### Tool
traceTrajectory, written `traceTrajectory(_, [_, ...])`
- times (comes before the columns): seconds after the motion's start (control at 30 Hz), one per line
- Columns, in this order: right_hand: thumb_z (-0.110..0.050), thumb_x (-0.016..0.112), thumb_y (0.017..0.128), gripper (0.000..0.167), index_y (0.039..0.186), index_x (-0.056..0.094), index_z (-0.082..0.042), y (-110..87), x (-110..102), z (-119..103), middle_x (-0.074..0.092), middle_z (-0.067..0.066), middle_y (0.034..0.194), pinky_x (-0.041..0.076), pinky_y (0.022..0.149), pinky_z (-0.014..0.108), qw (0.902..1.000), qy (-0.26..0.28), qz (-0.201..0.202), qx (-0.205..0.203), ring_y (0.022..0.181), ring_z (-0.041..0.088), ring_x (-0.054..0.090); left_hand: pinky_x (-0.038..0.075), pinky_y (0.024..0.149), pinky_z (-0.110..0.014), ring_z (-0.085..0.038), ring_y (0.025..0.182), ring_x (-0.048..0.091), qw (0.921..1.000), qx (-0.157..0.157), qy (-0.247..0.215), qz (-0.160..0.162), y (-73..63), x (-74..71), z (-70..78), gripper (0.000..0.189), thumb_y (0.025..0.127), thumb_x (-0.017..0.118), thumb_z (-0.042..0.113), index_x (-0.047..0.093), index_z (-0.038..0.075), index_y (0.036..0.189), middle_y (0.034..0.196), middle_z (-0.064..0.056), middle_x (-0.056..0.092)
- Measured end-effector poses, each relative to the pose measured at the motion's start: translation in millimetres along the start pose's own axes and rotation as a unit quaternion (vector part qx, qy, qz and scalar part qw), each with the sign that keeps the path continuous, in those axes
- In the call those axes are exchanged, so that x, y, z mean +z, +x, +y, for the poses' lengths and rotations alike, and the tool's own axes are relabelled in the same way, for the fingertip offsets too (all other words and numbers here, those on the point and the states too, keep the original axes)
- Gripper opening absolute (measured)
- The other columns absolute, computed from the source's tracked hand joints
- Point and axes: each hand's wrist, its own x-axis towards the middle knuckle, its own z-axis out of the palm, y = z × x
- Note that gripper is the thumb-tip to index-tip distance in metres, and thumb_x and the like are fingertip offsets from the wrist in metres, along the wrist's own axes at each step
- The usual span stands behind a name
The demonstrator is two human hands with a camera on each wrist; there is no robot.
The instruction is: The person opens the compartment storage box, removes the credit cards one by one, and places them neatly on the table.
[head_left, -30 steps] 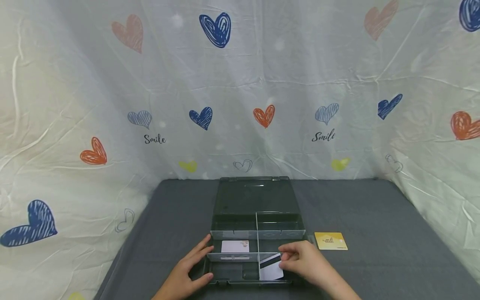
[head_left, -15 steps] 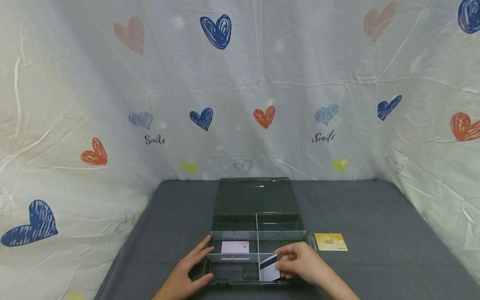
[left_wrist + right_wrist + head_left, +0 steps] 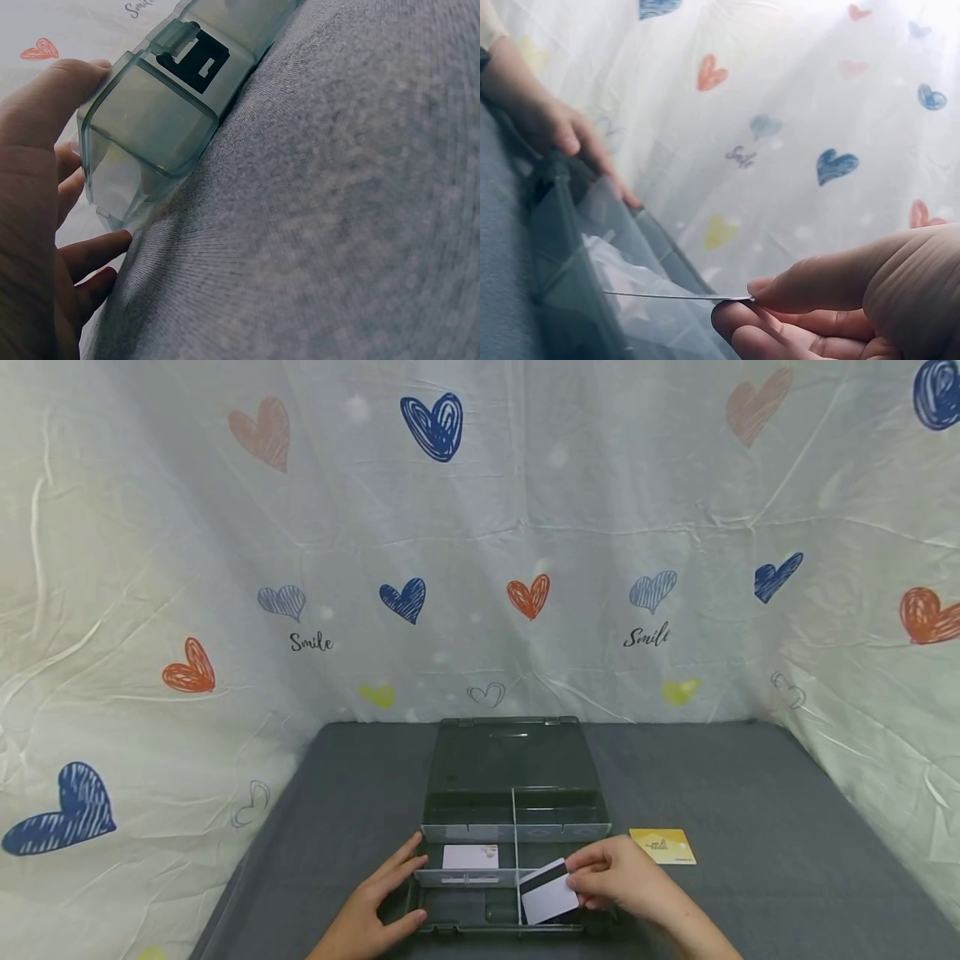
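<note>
I see the left hand (image 3: 371,903), fingers apart, touching the box's (image 3: 513,762) left side, and the right hand (image 3: 624,875) pinching the white card (image 3: 550,897), now tilted further above the box's near right, so apparently unsettled there.

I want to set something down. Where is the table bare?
The table is bare left of the box, beyond the left hand, and right of the yellow card. Crowded at the box's front, where the right hand holds a white card.
</note>
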Motion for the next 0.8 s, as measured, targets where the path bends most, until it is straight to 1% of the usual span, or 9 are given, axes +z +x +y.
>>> traceTrajectory(0.1, [-0.007, 0.076, 0.091, 0.024, 0.106, 0.072, 0.012, -1.5, -5.9, -2.3, 0.074, 0.012, 0.08, 0.06, 0.062, 0.032, 1.0, -0.002, 0.003, -0.003, 0.067, 0.015, 0.069, 0.047, 0.106, -0.038, -0.011, 0.149, 0.032, 0.9999, -0.013, -0.009, -0.002, -0.3, 0.1, -0.6, 0.063, 0.095, 0.077, 0.029, 0.053, 0.015, 0.152, 0.166, -0.003, 0.032])
traceTrajectory(0.2, [-0.008, 0.076, 0.092, 0.025, 0.106, 0.072, 0.013, -2.7, -12.2, -3.5, 0.074, 0.012, 0.084, 0.061, 0.064, 0.033, 0.9999, 0.0, 0.006, -0.009, 0.07, 0.017, 0.07, 0.047, 0.106, -0.038, -0.01, 0.149, 0.031, 0.9998, -0.014, -0.015, -0.003, -0.3, 0.4, -0.9, 0.063, 0.095, 0.076, 0.029, 0.052, 0.015, 0.152, 0.166, -0.002, 0.031])
traceTrajectory(0.3, [-0.009, 0.076, 0.093, 0.027, 0.108, 0.071, 0.014, -3.8, -18.9, -3.5, 0.075, 0.011, 0.086, 0.061, 0.066, 0.032, 0.9998, 0.014, 0.009, -0.011, 0.073, 0.017, 0.071, 0.047, 0.106, -0.037, -0.01, 0.149, 0.031, 0.9999, -0.008, -0.015, -0.003, -0.4, 0.3, -0.3, 0.063, 0.095, 0.076, 0.028, 0.052, 0.015, 0.152, 0.166, -0.004, 0.032])
traceTrajectory(0.43, [-0.008, 0.072, 0.095, 0.031, 0.113, 0.068, 0.017, -6.4, -28.4, -3.7, 0.073, 0.009, 0.084, 0.061, 0.068, 0.031, 0.999, 0.038, 0.009, -0.022, 0.073, 0.015, 0.069, 0.047, 0.106, -0.037, -0.012, 0.15, 0.031, 1.0, -0.001, -0.007, -0.003, -0.6, 0.0, -0.1, 0.063, 0.095, 0.076, 0.028, 0.052, 0.013, 0.152, 0.166, -0.006, 0.032])
traceTrajectory(0.5, [-0.008, 0.071, 0.096, 0.032, 0.115, 0.067, 0.018, -8.2, -33.3, -4.5, 0.072, 0.008, 0.084, 0.06, 0.069, 0.03, 0.9986, 0.044, 0.015, -0.026, 0.072, 0.013, 0.069, 0.047, 0.106, -0.037, -0.011, 0.15, 0.031, 0.9999, -0.007, -0.01, -0.002, -0.6, 0.1, 0.1, 0.063, 0.095, 0.077, 0.028, 0.052, 0.014, 0.152, 0.166, -0.004, 0.032])
traceTrajectory(0.6, [-0.008, 0.07, 0.097, 0.033, 0.117, 0.066, 0.019, -10.8, -41.0, -6.5, 0.072, 0.007, 0.084, 0.06, 0.069, 0.03, 0.998, 0.049, 0.027, -0.029, 0.072, 0.012, 0.068, 0.049, 0.104, -0.038, -0.012, 0.149, 0.032, 1.0, -0.002, -0.003, 0.0, -0.2, 0.3, 0.2, 0.063, 0.095, 0.077, 0.026, 0.052, 0.013, 0.152, 0.166, -0.006, 0.033])
traceTrajectory(0.67, [-0.008, 0.07, 0.097, 0.034, 0.116, 0.065, 0.02, -12.5, -45.9, -8.1, 0.072, 0.007, 0.084, 0.06, 0.068, 0.03, 0.9976, 0.05, 0.036, -0.032, 0.071, 0.012, 0.068, 0.049, 0.104, -0.037, -0.012, 0.149, 0.032, 1.0, -0.004, -0.005, 0.0, 0.3, 0.3, 0.7, 0.063, 0.095, 0.077, 0.026, 0.053, 0.013, 0.152, 0.166, -0.006, 0.033])
traceTrajectory(0.8, [-0.009, 0.07, 0.097, 0.035, 0.118, 0.065, 0.02, -17.2, -55.1, -10.7, 0.073, 0.006, 0.088, 0.06, 0.069, 0.029, 0.9967, 0.057, 0.049, -0.031, 0.074, 0.013, 0.069, 0.048, 0.105, -0.037, -0.013, 0.149, 0.032, 1.0, -0.003, -0.006, 0.001, 0.4, 0.0, 0.8, 0.063, 0.095, 0.077, 0.026, 0.053, 0.013, 0.152, 0.166, -0.005, 0.032])
